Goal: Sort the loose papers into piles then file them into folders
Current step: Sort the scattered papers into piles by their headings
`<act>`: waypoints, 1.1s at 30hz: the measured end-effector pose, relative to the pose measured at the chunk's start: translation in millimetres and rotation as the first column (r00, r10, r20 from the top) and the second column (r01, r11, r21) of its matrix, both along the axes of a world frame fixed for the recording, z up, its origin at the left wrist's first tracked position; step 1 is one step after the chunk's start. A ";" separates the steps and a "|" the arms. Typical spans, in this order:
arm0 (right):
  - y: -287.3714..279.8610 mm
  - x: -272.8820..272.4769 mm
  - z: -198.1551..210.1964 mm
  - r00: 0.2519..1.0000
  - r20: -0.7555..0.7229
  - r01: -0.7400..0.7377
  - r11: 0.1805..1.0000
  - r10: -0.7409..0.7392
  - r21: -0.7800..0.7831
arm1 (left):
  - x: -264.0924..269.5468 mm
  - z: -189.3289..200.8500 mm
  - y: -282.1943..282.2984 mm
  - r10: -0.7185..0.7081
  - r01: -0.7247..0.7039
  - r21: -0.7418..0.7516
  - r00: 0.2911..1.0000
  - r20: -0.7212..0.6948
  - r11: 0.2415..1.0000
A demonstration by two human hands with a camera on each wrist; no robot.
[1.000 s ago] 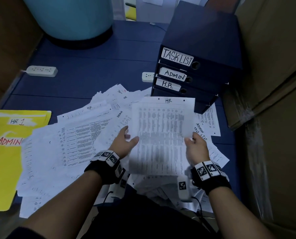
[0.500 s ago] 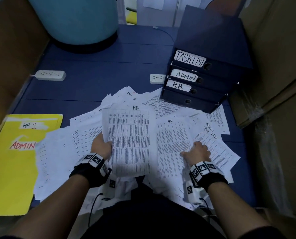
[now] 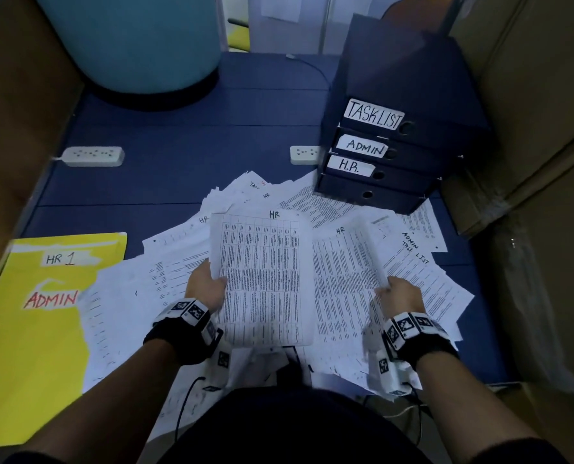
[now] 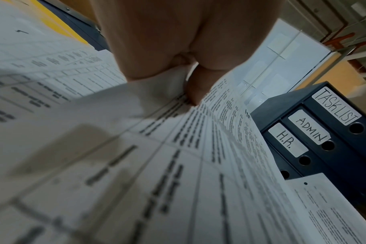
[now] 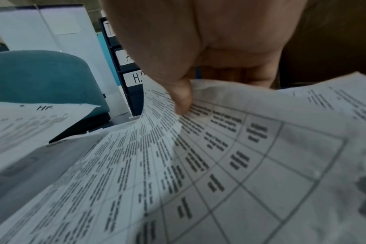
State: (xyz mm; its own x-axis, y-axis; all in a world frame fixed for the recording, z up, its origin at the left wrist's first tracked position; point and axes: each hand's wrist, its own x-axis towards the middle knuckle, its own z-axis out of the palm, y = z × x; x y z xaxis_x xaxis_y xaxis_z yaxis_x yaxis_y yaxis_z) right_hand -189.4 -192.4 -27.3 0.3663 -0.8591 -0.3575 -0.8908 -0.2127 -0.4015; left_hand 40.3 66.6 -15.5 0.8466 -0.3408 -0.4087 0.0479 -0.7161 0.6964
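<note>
Head view counts one blue floor point(image 3: 178, 169) bearing one teal drum point(image 3: 145, 41), one stack of four binders point(image 3: 396, 155) labelled TASK LIST, ADMIN, H.R. and one blank, one yellow folder point(image 3: 28, 329), a scatter of loose papers point(image 3: 423, 272) too overlapped to count, and two power strips point(image 3: 93, 156). Left hand point(image 3: 205, 286) pinches one HR sheet point(image 3: 265, 279) by its left edge above the pile, and right hand point(image 3: 401, 296) seems to pinch a second HR sheet point(image 3: 342, 279). Half a second ago that hand lay on the pile.
</note>
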 end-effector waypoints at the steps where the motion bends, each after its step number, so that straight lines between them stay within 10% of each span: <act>1: -2.4 -1.1 -0.6 1.000 -0.025 -0.008 1.000 0.007 -0.026 | -0.4 1.2 -1.5 -0.003 0.003 0.002 1.000 0.005 1.000; 5: -12.6 -3.0 8.3 0.998 0.060 0.034 0.995 -0.028 -0.096 | -3.0 4.4 -6.0 0.001 0.000 -0.010 1.000 0.011 1.000; 9: -15.5 0.4 29.1 0.867 0.446 0.187 0.975 -0.222 0.121 | -4.5 2.7 -10.7 -0.005 0.005 -0.037 1.000 0.011 0.999; 14: 10.1 23.2 41.7 0.757 0.619 -0.040 0.929 -0.212 0.367 | -13.5 5.8 -22.1 -0.002 -0.004 -0.151 0.999 -0.037 0.988; 25: 29.8 47.1 49.2 0.781 0.610 -0.314 0.761 -0.132 0.568 | -25.7 9.6 -22.2 0.152 -0.146 -0.179 0.988 0.018 0.973; 28: 40.0 56.6 40.4 0.837 0.514 -0.454 0.763 0.188 0.460 | -22.6 13.0 -7.9 0.266 -0.252 -0.241 0.964 0.025 0.937; 33: 66.7 101.5 43.2 0.814 0.567 -0.405 0.825 0.129 0.394 | -12.0 14.3 30.3 0.187 -0.200 -0.283 0.980 -0.072 0.938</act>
